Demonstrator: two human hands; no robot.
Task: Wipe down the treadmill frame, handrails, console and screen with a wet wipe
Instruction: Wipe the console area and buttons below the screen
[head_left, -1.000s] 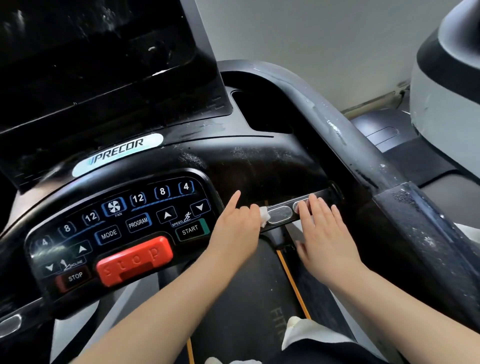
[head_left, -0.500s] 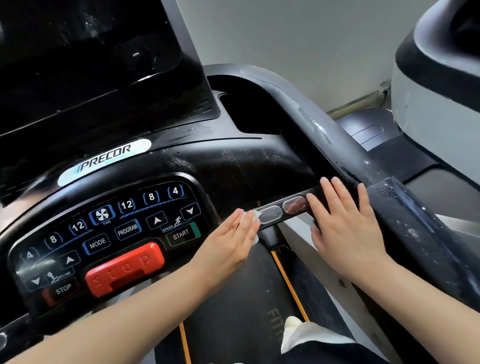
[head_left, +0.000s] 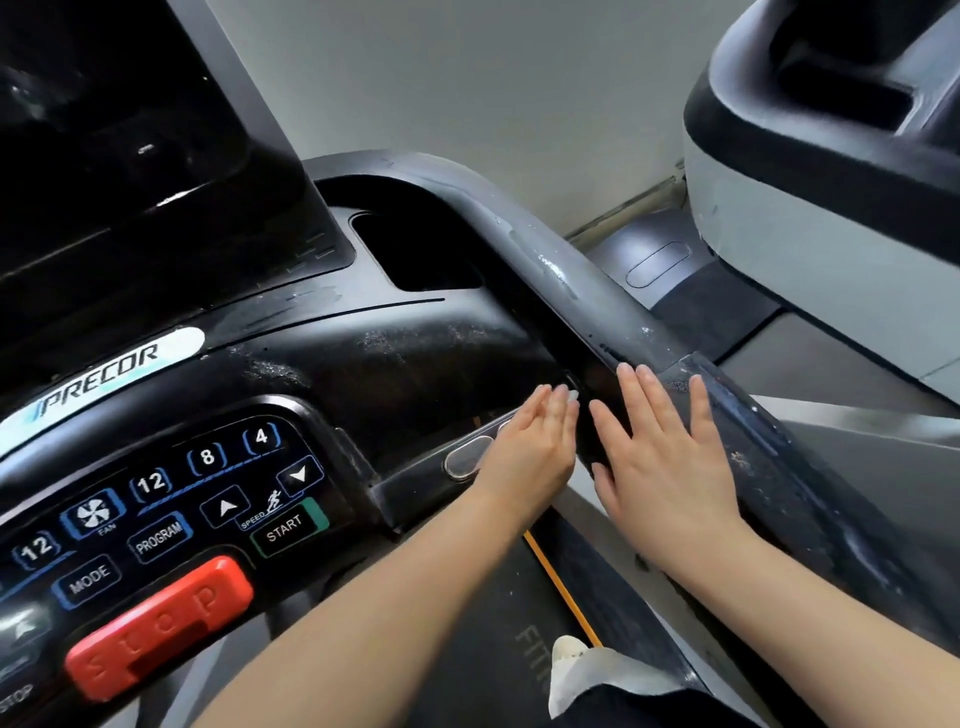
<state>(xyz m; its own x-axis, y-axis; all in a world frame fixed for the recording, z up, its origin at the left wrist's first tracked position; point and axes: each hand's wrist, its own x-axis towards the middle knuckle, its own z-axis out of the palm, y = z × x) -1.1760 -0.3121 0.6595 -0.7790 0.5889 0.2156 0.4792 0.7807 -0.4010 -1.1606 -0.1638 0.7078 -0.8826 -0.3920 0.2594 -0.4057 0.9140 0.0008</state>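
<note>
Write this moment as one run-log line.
stage: wiping crossbar | left hand: flat on crossbar, wet wipe showing at fingertips | right hand: flat on handrail | console: untouched

Left hand (head_left: 530, 452) presses flat on the sensor bar (head_left: 467, 457); right hand (head_left: 660, 457) rests flat on the handrail (head_left: 587, 291).

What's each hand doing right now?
Left hand: open, fingers straight, pressing the wipe on the grip bar.
Right hand: open, flat on the handrail, holding nothing.
</note>
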